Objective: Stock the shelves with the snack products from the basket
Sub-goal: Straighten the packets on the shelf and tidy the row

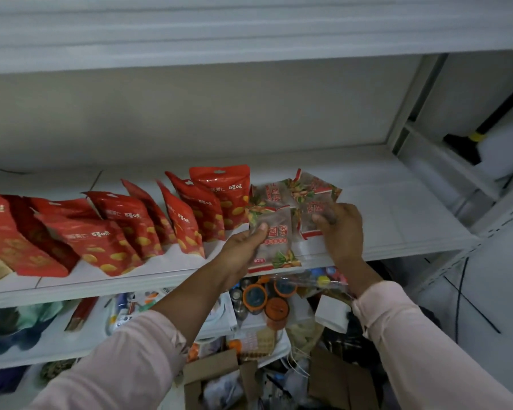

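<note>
The likeliest mishap is a fall. The snack packets [279,193] lie in a loose, overlapping fan at the near edge of the shelf [397,208], and the nearest packet [274,244] hangs over the front lip. Its film looks slick, so a careless release could send it down towards the lower shelf [71,344]. Pulling one packet may also drag its neighbours with it.

A second risk lies to the left. The red pouches [216,196] stand in a leaning row, and the last of them is just beside the packets, so a nudge from the left wrist could topple them one after another.

The left hand [243,247] pinches the nearest packet, with its thumb on the face and its fingers underneath (those are hidden). The right hand [342,229] is curled over the right part of the fan, fingertips on a packet. The blur hides its thumb, but it looks like a hold rather than a flat press. The packets sit right of the pouches, with bare shelf further right.
</note>
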